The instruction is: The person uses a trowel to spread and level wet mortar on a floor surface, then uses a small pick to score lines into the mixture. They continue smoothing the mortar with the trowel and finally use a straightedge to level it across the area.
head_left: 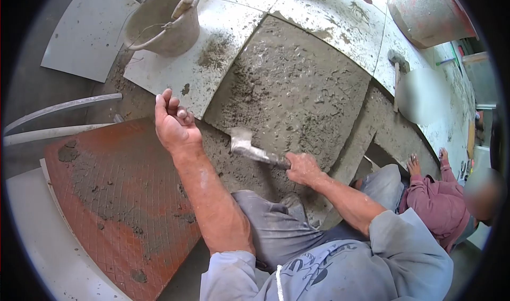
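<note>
The trowel-like tool [254, 150], its blade at the near edge of the mortar bed [297, 88], is gripped by its handle in the right hand [305, 169]. The left hand [178, 128], near the bed's left corner, holds nothing, its fingers loosely curled. Mortar already spans the bed from side to side, its middle wet and glossy; the left and near edges look crumbly, so levelling there seems unfinished. White tiles [223, 24] border the bed's left and far sides; none lies on it.

Dirty bucket [183, 38], 2 pale pipes [64, 132], stained tub [425, 17] — mallet [397, 88] nearby, maroon-clad person [438, 205]
</note>
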{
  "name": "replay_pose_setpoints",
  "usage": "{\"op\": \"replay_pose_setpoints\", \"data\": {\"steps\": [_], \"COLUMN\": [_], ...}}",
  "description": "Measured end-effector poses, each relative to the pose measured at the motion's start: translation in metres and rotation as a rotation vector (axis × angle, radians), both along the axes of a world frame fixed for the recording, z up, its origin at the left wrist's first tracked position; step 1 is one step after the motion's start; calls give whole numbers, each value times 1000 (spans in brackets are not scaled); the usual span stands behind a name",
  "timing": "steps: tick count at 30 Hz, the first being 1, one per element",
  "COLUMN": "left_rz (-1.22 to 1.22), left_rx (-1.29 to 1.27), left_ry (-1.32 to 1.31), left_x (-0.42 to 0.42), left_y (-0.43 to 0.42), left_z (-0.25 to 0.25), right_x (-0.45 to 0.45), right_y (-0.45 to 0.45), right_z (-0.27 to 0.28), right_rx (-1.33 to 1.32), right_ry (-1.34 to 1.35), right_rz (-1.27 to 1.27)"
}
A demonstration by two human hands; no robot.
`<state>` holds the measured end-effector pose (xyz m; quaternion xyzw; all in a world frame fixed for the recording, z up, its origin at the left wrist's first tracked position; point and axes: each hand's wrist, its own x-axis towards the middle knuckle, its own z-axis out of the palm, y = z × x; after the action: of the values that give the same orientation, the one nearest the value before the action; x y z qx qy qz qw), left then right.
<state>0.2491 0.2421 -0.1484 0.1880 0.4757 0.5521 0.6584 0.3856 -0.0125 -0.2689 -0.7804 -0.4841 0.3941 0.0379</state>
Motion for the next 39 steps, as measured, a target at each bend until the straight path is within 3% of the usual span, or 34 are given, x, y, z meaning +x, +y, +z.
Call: {"op": "replay_pose_setpoints", "data": {"steps": [4,9,15,22,24,27,32,34,35,37,39], "left_rz": [-11,-1,-61,-281,-409,-401,-468,-502,-507,-490,-519], "left_rx": [-11,-23,-39,-20,-5,-1,0,-10,144,-40,-1], "left_ry": [-21,-13,7,4,-6,19,53,37,19,39,55], "left_x": [2,6,15,66,74,99,134,145,148,165,171], "left_y": [5,6,15,24,37,28,11,12,12,-3,-8], "left_z": [-9,-9,-21,-48,-71,-69,-69,-66,-86,-55,-53], "right_x": [4,6,20,34,35,38,37,45,49,50,47], "right_y": [-2,0,-57,-146,-161,-170,-175,-172,-165,-168,-169], "right_z": [3,-18,6,51,52,61,28,2,27,28,25], "right_rx": [148,-51,49,-116,-124,-37,-98,-246,-243,-231,-241], "right_ry": [83,8,162,130,92,135,129,166,218,201,164], "right_rz": [61,-79,-103,-513,-630,-726,-869,-769,-797,-780,-789]}}
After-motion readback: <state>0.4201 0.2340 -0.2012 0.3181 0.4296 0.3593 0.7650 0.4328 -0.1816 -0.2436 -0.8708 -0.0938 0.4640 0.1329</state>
